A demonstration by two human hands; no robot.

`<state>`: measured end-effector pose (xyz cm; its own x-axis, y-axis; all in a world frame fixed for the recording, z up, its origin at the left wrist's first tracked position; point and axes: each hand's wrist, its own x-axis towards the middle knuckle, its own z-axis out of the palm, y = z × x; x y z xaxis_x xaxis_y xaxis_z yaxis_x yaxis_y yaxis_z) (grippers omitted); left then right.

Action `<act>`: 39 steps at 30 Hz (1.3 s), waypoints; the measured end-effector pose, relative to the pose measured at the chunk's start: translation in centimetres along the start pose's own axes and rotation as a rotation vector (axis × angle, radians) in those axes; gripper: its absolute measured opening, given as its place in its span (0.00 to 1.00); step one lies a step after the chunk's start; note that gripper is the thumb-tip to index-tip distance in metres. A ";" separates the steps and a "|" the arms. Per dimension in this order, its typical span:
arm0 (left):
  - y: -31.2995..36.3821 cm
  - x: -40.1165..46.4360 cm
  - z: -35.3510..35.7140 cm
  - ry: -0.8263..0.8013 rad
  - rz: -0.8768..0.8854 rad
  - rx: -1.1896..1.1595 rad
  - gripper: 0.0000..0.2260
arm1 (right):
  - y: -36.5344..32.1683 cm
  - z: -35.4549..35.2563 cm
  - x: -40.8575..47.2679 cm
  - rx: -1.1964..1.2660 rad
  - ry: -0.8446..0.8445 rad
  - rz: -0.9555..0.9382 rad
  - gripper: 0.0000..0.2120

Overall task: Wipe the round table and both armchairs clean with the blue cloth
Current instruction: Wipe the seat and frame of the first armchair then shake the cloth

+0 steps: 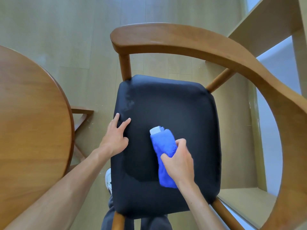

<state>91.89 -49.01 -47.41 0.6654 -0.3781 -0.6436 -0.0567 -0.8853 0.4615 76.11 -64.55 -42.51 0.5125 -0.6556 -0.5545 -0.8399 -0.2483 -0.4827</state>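
The right hand (180, 161), in the lower centre-right of the frame, has its grip closed around the blue cloth (163, 146): the thumb and curled fingers bunch the folded cloth near its middle, so that one end pokes out toward the upper left of the hand and the other trails below the palm toward the wrist. A small pale tag or lighter patch shows at the cloth's upper tip. The cloth lies pressed on the dark seat cushion (174, 105) of the armchair (191, 45), roughly at the cushion's centre. The left hand (116, 138), just left of the cloth and apart from it, holds nothing; its fingers are spread and fairly straight, resting on the left edge of the cushion with the fingertips pointing toward the top of the frame. A greyish smudged patch shows on the cushion near its upper left corner. The armchair's curved wooden armrest and back rail sweeps from the upper centre of the frame round the right side to the lower right, carried on wooden posts at the cushion's corners. The round table (33, 113) fills the left edge of the frame, its wooden top just beside the chair with a strip of pale floor (66, 30) between. Below the cushion, a white shoe (108, 178) and dark trouser legs show.
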 end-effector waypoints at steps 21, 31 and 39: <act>-0.8 0.3 -0.2 0.023 0.018 0.029 0.32 | 1.2 6.5 5.4 -0.565 0.289 -0.376 0.31; -0.4 0.9 -0.9 0.055 0.020 0.079 0.29 | 7.4 3.8 0.4 -0.618 -0.028 -1.148 0.24; -1.4 1.4 -0.3 0.087 0.061 0.028 0.29 | -1.1 -0.2 15.5 -0.345 0.543 -0.205 0.26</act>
<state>93.09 -48.19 -48.75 0.7219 -0.4081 -0.5589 -0.1194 -0.8690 0.4803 84.95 -74.61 -50.41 0.5808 -0.8140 -0.0120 -0.7904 -0.5603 -0.2477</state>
